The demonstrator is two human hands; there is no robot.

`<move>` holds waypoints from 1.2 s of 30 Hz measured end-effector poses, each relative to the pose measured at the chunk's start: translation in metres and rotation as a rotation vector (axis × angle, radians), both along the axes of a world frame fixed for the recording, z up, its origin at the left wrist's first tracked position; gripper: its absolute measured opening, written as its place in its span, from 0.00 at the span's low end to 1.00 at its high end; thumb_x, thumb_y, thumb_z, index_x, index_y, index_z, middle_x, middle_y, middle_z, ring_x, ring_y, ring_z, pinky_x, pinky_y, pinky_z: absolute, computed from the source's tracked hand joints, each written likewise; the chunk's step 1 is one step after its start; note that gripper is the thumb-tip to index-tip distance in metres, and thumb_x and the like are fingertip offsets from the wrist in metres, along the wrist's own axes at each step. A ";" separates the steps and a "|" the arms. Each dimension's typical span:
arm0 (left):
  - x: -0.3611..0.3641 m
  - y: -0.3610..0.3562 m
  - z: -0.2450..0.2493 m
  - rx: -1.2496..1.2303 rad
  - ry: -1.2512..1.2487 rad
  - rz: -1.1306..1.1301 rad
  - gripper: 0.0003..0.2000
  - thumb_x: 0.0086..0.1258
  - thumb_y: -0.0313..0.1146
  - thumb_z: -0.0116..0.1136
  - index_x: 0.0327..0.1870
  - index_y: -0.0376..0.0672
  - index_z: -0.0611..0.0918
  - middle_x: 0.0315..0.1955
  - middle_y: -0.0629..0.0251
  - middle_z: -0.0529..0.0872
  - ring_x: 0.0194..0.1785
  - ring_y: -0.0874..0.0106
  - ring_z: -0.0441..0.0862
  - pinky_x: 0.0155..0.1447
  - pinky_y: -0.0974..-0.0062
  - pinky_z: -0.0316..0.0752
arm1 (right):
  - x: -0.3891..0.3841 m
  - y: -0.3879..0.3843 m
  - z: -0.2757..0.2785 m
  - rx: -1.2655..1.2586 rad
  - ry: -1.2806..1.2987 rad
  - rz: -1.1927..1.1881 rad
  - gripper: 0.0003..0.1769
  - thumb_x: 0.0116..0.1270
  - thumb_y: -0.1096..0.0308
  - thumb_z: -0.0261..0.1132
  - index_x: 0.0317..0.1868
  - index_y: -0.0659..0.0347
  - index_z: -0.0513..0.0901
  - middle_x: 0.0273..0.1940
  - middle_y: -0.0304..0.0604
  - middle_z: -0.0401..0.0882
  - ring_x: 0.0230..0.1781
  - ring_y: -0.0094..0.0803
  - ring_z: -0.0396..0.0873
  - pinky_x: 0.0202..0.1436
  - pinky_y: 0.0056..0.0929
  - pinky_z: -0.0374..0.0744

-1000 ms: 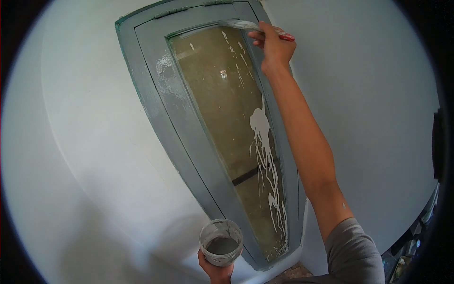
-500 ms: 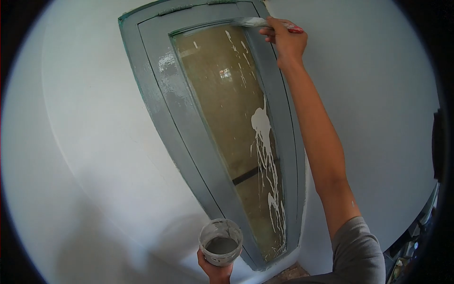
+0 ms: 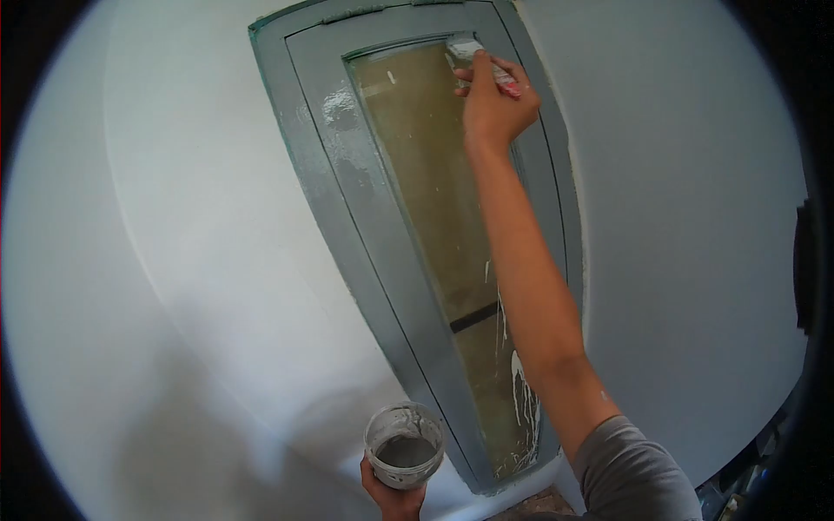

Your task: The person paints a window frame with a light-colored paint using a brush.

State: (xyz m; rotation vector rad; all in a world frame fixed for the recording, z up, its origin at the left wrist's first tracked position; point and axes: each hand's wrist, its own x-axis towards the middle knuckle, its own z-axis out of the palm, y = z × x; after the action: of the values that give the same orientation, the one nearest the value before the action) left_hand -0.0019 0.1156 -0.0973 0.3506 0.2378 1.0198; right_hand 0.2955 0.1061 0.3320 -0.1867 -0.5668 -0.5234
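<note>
My right hand [image 3: 499,100] grips a paintbrush [image 3: 507,84] with a red-and-white handle. Its bristles touch the upper right corner of the frame around the glass pane [image 3: 413,148]. Grey paint coats the window frame [image 3: 347,178], which shines wet on its upper left side. White paint splashes and drips [image 3: 524,391] mark the glass, partly hidden behind my right forearm. Low in the view, my left hand [image 3: 393,497] is wrapped round a clear plastic tub [image 3: 404,445] with grey paint in it.
White wall [image 3: 217,217] surrounds the frame on the left, and more wall [image 3: 678,217] is on the right. Hinges [image 3: 353,15] show along the frame's top edge. Assorted items [image 3: 738,486] lie at the lower right, too dark to make out.
My right hand and the paintbrush have moved left and slightly down, with the brush now angled at the upper right corner. The window has shifted right in view; the tub has hardly moved.
</note>
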 end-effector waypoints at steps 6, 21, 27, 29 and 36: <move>-0.007 -0.022 0.016 -0.082 0.164 0.287 0.30 0.76 0.53 0.49 0.71 0.42 0.73 0.68 0.50 0.76 0.70 0.47 0.74 0.71 0.39 0.73 | -0.036 0.036 -0.003 0.094 -0.032 0.143 0.08 0.70 0.72 0.68 0.37 0.71 0.82 0.29 0.46 0.85 0.26 0.28 0.87 0.23 0.24 0.84; -0.002 -0.019 0.013 0.053 0.091 0.207 0.32 0.71 0.61 0.48 0.68 0.46 0.73 0.60 0.55 0.80 0.58 0.49 0.81 0.45 0.34 0.77 | -0.020 0.018 -0.021 -0.135 -0.274 0.434 0.06 0.66 0.74 0.68 0.37 0.69 0.81 0.27 0.47 0.84 0.24 0.31 0.85 0.25 0.27 0.82; 0.009 -0.034 0.019 0.111 0.072 0.150 0.31 0.73 0.56 0.42 0.70 0.46 0.74 0.64 0.54 0.79 0.65 0.49 0.78 0.58 0.32 0.77 | -0.008 0.012 -0.008 -0.015 -0.138 0.428 0.06 0.67 0.74 0.67 0.36 0.70 0.80 0.26 0.47 0.84 0.22 0.31 0.84 0.23 0.27 0.82; 0.006 -0.034 0.023 0.117 0.077 0.139 0.31 0.73 0.57 0.42 0.70 0.46 0.74 0.65 0.54 0.79 0.66 0.49 0.78 0.58 0.31 0.77 | -0.022 0.016 -0.004 0.033 -0.118 0.431 0.06 0.67 0.74 0.67 0.36 0.70 0.80 0.26 0.47 0.83 0.22 0.31 0.84 0.23 0.27 0.82; 0.001 -0.034 0.024 0.136 0.116 0.171 0.32 0.73 0.58 0.42 0.70 0.45 0.74 0.64 0.54 0.79 0.64 0.48 0.79 0.57 0.30 0.78 | -0.045 0.018 -0.009 -0.212 -0.235 0.463 0.07 0.65 0.72 0.71 0.36 0.68 0.83 0.27 0.45 0.84 0.22 0.29 0.83 0.26 0.26 0.80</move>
State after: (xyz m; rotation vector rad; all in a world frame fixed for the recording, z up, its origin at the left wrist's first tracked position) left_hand -0.0007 0.0813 -0.0731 0.5206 0.3079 1.1886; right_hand 0.2508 0.1240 0.3233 -0.1886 -0.8680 -0.0328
